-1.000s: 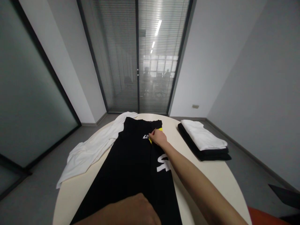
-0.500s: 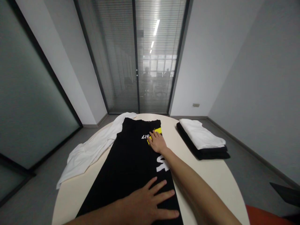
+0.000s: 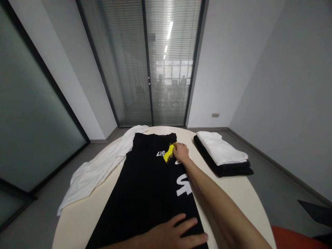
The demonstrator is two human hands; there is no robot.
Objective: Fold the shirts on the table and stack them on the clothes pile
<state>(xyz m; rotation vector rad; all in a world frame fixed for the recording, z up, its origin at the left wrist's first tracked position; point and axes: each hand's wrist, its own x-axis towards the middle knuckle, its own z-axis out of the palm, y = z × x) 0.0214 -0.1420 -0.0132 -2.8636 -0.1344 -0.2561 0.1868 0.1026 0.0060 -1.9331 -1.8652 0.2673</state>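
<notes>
A black T-shirt (image 3: 140,193) with white lettering and a yellow print lies on the round table, its collar at the far end and its near end cut off by the frame. My right hand (image 3: 181,152) is at the shirt's far right edge, beside the yellow print. Its fingers are bent and closed on the cloth there, the thumb partly hidden. Nearer to me, my left hand (image 3: 173,233) rests flat on the shirt with fingers spread, their tips at the right edge.
White cloth (image 3: 101,167) is draped along the left rim of the table (image 3: 75,224). A folded stack on the right has a white garment (image 3: 220,147) on top of black ones (image 3: 225,170). An orange-red chair part (image 3: 293,238) shows at the lower right.
My right hand has moved right, from lying over the yellow print to the shirt's edge, uncovering the print. My left hand has slid slightly right and nearer to me.
</notes>
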